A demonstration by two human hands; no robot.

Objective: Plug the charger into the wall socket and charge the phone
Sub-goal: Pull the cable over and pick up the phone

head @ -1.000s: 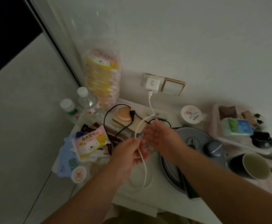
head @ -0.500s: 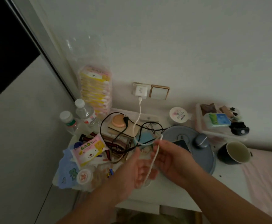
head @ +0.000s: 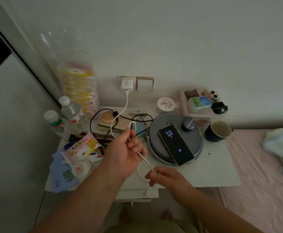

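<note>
Nearest the camera, right hand low over the front edge of the white desk, fingers curled shut on the white charging cable; free plug end of the cable hidden, so not possible to tell where it lies. Just beyond and to the left, left hand raised above the desk, palm turned up, fingers pinched closed on the same cable, a small loop standing above the fingertips. Cable stretched taut between the two hands.

Right of the left hand, phone lying face up across the lid of a round grey appliance, screen lit and reading 8:50, not touched by either hand. Dark mug just beside the appliance on the right. On the left side of the desk, a pink pack marked BABY, a blue cloth under it, and two clear bottles with white caps behind.

Farther back, cable rising from the loop past tangled black wires to the white charger, seated in the wall socket, beside a gold-framed switch. Tall stack of yellow-and-pink packs against the wall to the left; pink bed at far right.
</note>
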